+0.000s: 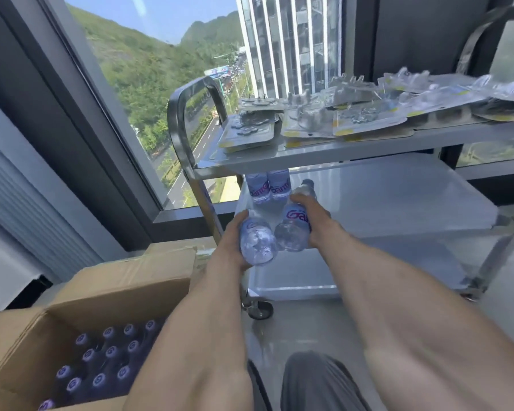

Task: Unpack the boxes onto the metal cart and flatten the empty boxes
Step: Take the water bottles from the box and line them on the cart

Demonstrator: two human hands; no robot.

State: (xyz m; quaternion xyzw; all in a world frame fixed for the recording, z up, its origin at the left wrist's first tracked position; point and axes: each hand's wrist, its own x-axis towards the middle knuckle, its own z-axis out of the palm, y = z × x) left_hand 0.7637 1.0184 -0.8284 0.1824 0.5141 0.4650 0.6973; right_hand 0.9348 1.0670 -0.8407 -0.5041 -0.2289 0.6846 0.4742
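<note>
Two water bottles on their way to the cart's middle shelf.

The left hand [235, 232] has its grip wrapped round one water bottle [257, 243], base toward us, and the right hand [312, 221] grips a second bottle [294, 223] the same way; the two bottles touch side by side, long axes pointing away and slightly up toward the metal cart [368, 203]. Two standing bottles [269, 185] already sit at the middle shelf's far left corner, just beyond the caps, so each bottle likely needs tipping upright beside them, the right hand being a little nearer. The open cardboard box [95, 295] at the lower left holds many more bottles. Blister packs [353, 114] cover the top shelf.
</note>
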